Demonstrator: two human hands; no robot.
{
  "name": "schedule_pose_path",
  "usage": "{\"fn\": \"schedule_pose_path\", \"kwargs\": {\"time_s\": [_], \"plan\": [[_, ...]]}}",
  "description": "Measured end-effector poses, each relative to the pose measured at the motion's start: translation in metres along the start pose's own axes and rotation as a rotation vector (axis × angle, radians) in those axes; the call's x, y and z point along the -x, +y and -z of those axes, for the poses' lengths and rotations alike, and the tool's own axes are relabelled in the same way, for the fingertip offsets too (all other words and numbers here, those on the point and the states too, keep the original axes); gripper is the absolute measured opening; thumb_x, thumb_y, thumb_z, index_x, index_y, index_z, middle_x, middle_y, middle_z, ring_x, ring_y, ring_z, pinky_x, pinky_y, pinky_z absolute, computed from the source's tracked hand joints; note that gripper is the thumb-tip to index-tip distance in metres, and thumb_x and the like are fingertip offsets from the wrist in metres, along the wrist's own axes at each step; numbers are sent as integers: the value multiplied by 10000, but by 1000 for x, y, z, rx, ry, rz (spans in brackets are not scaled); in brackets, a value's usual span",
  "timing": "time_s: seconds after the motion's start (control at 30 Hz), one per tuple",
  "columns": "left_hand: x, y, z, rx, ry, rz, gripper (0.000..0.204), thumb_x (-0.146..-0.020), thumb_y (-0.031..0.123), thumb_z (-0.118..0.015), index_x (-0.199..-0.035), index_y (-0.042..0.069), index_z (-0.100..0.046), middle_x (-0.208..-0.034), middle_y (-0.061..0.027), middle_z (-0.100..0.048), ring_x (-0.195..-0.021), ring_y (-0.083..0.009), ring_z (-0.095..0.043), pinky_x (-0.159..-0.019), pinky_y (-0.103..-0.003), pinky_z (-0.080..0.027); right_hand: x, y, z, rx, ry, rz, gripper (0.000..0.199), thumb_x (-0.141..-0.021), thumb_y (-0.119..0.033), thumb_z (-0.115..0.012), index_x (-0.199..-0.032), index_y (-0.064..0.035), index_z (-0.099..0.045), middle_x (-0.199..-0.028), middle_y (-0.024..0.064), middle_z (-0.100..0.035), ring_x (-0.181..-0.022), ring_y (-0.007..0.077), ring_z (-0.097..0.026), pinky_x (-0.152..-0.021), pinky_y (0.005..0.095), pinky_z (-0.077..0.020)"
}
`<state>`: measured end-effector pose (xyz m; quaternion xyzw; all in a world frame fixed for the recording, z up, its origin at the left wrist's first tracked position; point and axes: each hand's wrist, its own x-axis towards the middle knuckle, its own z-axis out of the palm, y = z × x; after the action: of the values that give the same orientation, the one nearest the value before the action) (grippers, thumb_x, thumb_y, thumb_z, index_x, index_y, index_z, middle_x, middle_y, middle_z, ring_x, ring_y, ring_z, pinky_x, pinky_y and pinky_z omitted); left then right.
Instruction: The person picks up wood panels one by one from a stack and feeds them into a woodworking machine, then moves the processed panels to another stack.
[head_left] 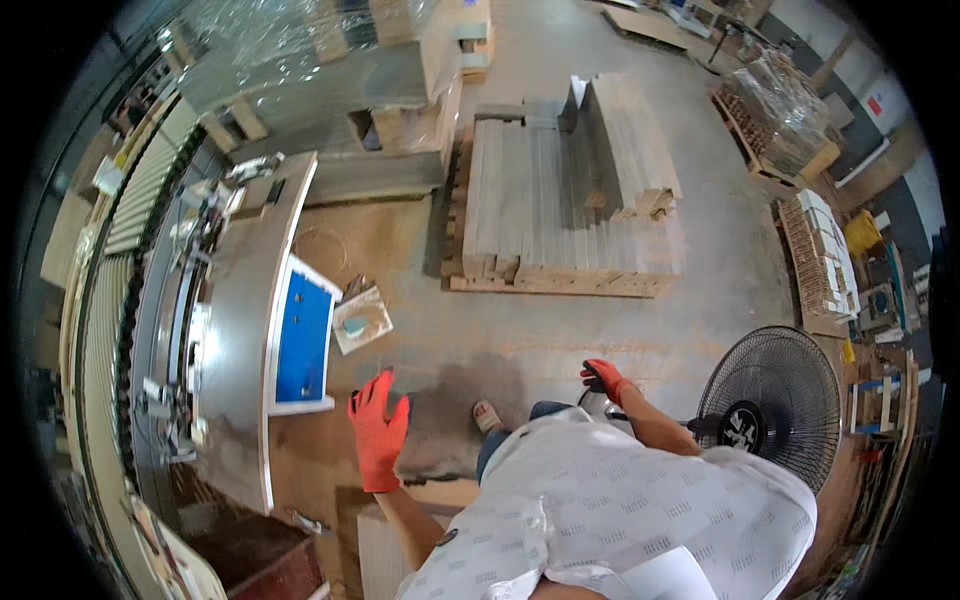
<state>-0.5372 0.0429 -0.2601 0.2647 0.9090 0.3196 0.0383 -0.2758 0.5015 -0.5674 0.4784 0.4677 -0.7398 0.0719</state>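
Note:
My left hand [379, 432], in a red glove, is raised with its fingers spread and nothing in it. It is nearest to the blue-fronted cabinet [302, 335] under the metal machine table [233, 340], but apart from it. My right hand [604, 378], in a red glove with a dark palm, is held out in front of my body. Its fingers are loosely curved and apart, and no object shows in them. Just below that hand is a shiny round metal part [597, 403], partly hidden by my arm and shirt.
Ahead, long grey boards [540, 200] are stacked on a wooden pallet [560, 288]. A large black fan [770, 405] stands close at my right. Plastic-wrapped stacks [310, 95] fill the far left, beside a roller conveyor [140, 215]. An open white box [361, 320] lies on the floor.

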Motion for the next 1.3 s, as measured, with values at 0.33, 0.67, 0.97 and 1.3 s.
{"fn": "schedule_pose_path", "kwargs": {"time_s": [0.33,0.67,0.97,1.3], "plan": [[-219,92,-84,225,-376,-361,579,-983,248,-703,-1519,90,-548,-1449,-125,-633,-1313,-348,-569,-1176,-453,-355,10,118,90,-441,358,-193,335,-1022,-423,-622,-1166,-137,-721,-1017,132,-761,-814,287,-719,-695,468,-580],[-363,212,-306,1037,-773,-6,806,-1084,602,-525,-1725,224,-214,-1501,-119,-599,-1320,-283,-576,-1156,-415,-409,-83,116,125,-938,484,-137,322,-955,-454,-691,-920,-138,-739,-828,82,-734,-676,244,-675,-648,389,-562],[-520,274,-540,1114,-1079,459,789,-1009,680,-588,-1664,310,-354,-1468,-78,-578,-1321,-244,-555,-1127,-416,-429,-129,-88,152,-948,366,-11,563,-989,-609,-656,-1387,-214,-613,-1320,38,-705,-1227,275,-635,-1016,465,-490],[-618,264,-772,614,-920,-216,884,-911,67,-712,-1672,257,-305,-1627,-138,-381,-1494,-336,-393,-1267,-439,-313,-292,-301,177,-1265,368,54,668,-927,-701,-652,-1325,-166,-616,-1440,89,-613,-1349,352,-533,-1171,588,-356]]}}
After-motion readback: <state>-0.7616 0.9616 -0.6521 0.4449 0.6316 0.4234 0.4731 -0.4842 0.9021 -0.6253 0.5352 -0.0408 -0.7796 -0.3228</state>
